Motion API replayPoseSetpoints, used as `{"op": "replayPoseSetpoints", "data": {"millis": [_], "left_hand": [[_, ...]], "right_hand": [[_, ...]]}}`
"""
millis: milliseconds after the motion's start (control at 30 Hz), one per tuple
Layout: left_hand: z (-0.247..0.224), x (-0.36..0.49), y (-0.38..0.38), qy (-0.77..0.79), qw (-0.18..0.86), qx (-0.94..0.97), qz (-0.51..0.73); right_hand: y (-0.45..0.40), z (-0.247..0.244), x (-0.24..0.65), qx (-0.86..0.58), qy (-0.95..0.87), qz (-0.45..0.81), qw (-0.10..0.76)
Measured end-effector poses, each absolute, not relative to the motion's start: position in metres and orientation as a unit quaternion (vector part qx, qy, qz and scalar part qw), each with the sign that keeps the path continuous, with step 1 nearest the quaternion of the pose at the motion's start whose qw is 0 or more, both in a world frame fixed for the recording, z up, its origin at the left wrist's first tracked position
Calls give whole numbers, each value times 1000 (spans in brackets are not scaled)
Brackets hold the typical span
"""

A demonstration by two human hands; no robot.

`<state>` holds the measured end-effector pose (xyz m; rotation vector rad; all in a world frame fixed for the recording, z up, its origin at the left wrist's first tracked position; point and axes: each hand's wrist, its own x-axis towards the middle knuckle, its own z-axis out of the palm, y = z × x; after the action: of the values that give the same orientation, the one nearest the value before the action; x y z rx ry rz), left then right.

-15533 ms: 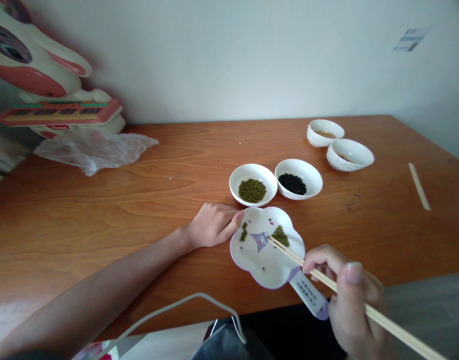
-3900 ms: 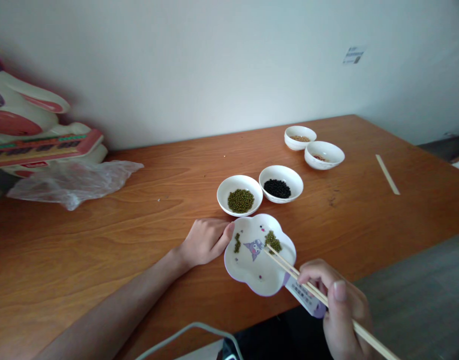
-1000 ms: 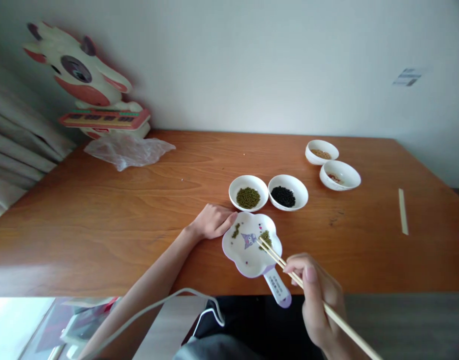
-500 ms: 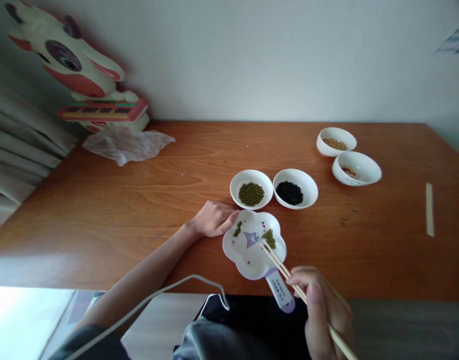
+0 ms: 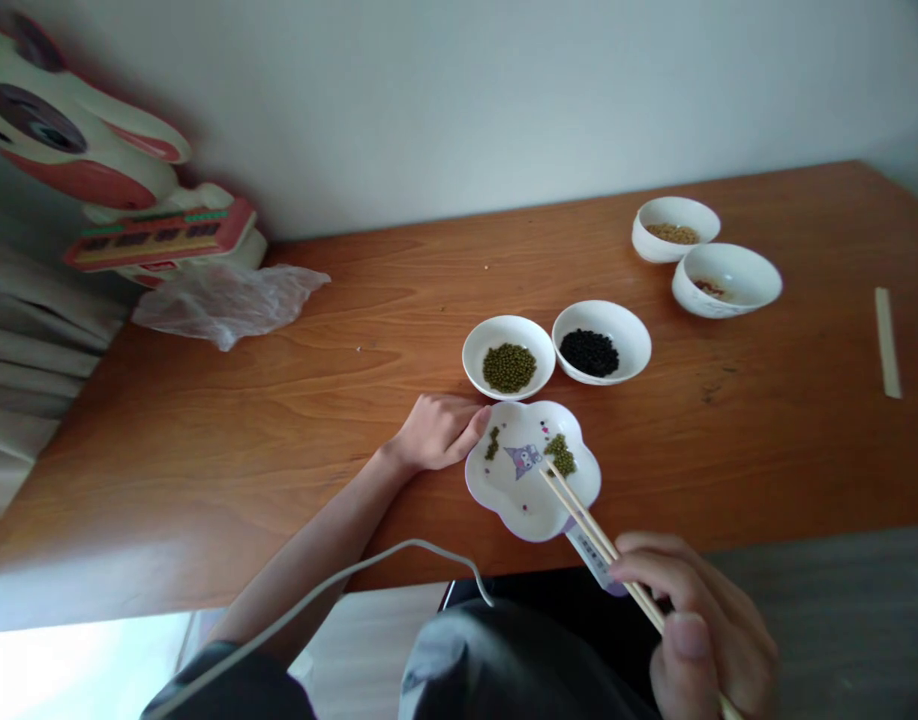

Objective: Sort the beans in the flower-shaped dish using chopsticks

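A white flower-shaped plate with a purple rim, a cartoon print and a short handle lies at the table's front edge. Small green beans are piled on its right side, and a few more sit at its left. My left hand rests on the table, fingers curled and thumb on the plate's upper left rim. In my right hand is a pair of wooden chopsticks, tips slightly apart beside the bean pile; no bean is visible between them. Behind the plate stands a bowl of green beans.
Beside it is a bowl of black beans. Farther right stand a bowl with yellowish grains and a bowl with reddish-brown bits. A pale strip, a plastic bag, a toy keyboard and a white cable are also visible.
The camera view has tilted and shifted, moving the whole scene in the picture. The chopstick tips stay by the right-hand beans, and my left hand stays at the plate's rim.
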<state>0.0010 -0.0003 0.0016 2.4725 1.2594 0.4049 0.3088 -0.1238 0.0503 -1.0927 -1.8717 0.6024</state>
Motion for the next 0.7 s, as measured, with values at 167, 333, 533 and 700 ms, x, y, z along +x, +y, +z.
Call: {"op": "replayPoseSetpoints", "data": {"millis": [167,333,533,700], "left_hand": [[2,1,-1,448,175,866,141],[4,1,0,445,178,866,141],[2,-1,0,433,178,871,150],[2,-1,0,442,172,868,147]], "right_hand": [[-127,46,306,-475,-710,237,462],[-131,46,303,-505,-685,237,469],[-136,52,302,-559,-642,244,465],[-134,58,299,-583,-632,243,449]]}}
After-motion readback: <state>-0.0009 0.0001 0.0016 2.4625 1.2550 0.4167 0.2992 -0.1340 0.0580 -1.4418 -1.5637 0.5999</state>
